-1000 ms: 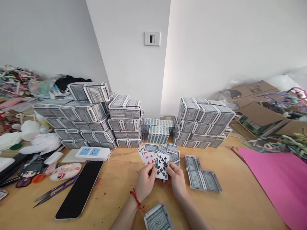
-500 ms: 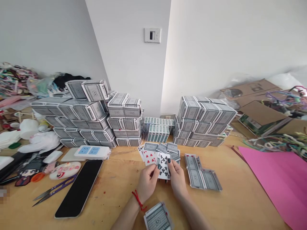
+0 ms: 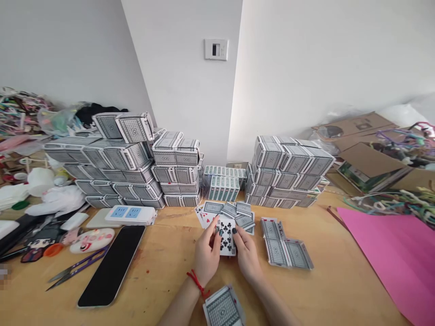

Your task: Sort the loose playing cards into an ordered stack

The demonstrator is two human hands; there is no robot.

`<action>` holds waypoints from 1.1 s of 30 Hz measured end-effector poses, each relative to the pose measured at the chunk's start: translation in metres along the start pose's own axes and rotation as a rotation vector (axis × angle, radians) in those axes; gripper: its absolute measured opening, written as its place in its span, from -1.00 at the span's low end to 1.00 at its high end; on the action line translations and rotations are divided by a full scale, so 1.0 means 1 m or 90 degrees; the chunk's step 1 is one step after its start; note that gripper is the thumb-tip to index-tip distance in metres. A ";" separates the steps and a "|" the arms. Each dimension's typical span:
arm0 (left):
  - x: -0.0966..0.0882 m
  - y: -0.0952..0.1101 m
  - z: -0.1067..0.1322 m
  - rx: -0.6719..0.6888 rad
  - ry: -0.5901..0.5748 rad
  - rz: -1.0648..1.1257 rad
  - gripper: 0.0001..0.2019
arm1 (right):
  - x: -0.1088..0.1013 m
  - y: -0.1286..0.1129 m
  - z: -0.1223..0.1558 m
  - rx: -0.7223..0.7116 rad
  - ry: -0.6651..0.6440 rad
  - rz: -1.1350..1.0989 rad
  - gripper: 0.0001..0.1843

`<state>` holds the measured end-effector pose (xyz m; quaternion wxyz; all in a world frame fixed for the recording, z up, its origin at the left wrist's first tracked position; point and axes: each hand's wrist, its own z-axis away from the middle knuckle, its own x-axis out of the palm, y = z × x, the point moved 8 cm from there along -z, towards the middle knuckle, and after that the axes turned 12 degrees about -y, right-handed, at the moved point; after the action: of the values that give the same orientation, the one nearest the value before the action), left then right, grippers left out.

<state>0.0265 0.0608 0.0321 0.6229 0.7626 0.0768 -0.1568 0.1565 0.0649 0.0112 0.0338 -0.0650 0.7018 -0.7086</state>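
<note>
Both my hands hold a small stack of playing cards (image 3: 226,235) upright over the wooden table (image 3: 163,280), a ten of clubs facing me. My left hand (image 3: 206,258), with a red string at the wrist, grips the stack's left edge. Closed on the right edge is my right hand (image 3: 247,257), its nails dark. Just beyond lie loose cards (image 3: 234,212), some face up, some face down. A face-down pile (image 3: 222,310) sits near my forearms, and flattened card boxes (image 3: 285,249) lie to the right.
Stacks of boxed card decks stand at the back left (image 3: 129,163) and back right (image 3: 288,172). A black phone (image 3: 112,265), purple scissors (image 3: 76,269) and a white power strip (image 3: 131,214) lie left. Pink paper (image 3: 390,253) and cardboard boxes (image 3: 370,163) are right.
The stack with the ten of clubs has shifted slightly left and squared up, covering the red card that showed beside it. Both hands keep their grip.
</note>
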 end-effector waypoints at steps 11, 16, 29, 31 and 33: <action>-0.002 -0.002 0.000 0.006 0.015 0.021 -0.60 | 0.008 -0.005 -0.001 0.001 -0.050 -0.163 -0.65; -0.002 -0.004 0.000 -0.020 0.011 0.073 -0.61 | 0.007 -0.002 -0.001 0.008 -0.036 -0.168 -0.67; 0.000 -0.004 0.000 -0.057 -0.016 0.110 -0.58 | 0.003 0.002 -0.001 0.017 -0.016 -0.173 -0.78; 0.000 -0.009 0.000 -0.078 -0.006 0.142 -0.60 | 0.003 0.004 -0.001 0.020 -0.016 -0.166 -0.77; -0.003 -0.014 -0.001 -0.094 0.022 0.175 -0.64 | 0.005 0.003 -0.001 0.022 -0.025 -0.164 -0.77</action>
<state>0.0195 0.0648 0.0199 0.6917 0.7204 -0.0060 -0.0506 0.1512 0.0654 0.0081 -0.0425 -0.1680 0.6745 -0.7176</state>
